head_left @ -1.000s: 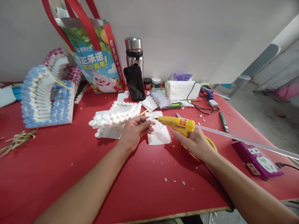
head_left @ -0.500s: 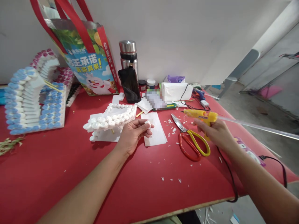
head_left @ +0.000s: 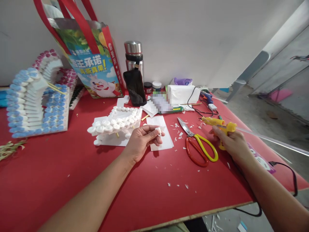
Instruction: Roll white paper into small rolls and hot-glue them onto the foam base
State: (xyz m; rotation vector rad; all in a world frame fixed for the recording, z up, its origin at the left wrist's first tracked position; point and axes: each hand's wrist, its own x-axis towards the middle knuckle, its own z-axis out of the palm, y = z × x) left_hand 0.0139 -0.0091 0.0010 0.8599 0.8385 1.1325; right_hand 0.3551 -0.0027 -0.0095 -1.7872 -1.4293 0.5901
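Observation:
My left hand (head_left: 141, 141) pinches a small white foam piece (head_left: 158, 130) between thumb and fingers, just above a white paper sheet (head_left: 159, 137). A white model made of rows of round foam pieces (head_left: 116, 124) stands directly left of that hand. My right hand (head_left: 233, 141) grips a yellow hot glue gun (head_left: 217, 124) at the right side of the red table (head_left: 72, 167), with a clear glue stick (head_left: 272, 141) trailing out behind it. The gun's nozzle points left, well away from the foam piece. Red and yellow scissors (head_left: 199, 146) lie between my hands.
A blue-tipped foam model (head_left: 36, 103) stands at the left, a pink one behind it. Along the wall are a printed tote bag (head_left: 91, 61), a steel flask (head_left: 134, 59), a dark phone (head_left: 134, 87), small jars, a tissue pack (head_left: 183, 93) and cables. A purple power strip (head_left: 262, 159) lies behind my right wrist.
My right hand has carried the glue gun away from the foam piece to the right and lowered it toward the table, uncovering the scissors. My left hand stays put with the foam piece.

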